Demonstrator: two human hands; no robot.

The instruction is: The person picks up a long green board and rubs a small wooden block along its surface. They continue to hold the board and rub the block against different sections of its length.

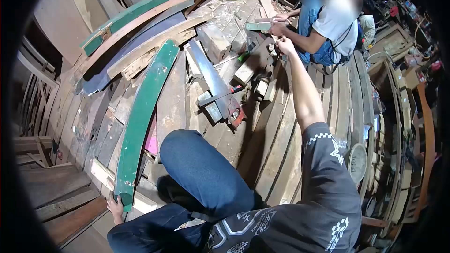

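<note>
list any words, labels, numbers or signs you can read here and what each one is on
"RIDE", upside down to the camera, in grey print on the wearer's dark grey printed t-shirt.
Smaller curved lettering under it on the same shirt: too small and blurred to read.
White star and checkered marks on the shirt sleeve: graphics, no words.
Round white dial face among the planks at right: markings too blurred to read.
Long curved green painted wooden plank, handsaw with red handle: no text visible.

The person wears a dark grey short-sleeved T-shirt point(323, 197) with white checkered bands and a white star on the sleeve, and printed lettering with another checkered patch low on the front. The legs are in blue jeans point(201, 173). Both forearms are bare.
</note>
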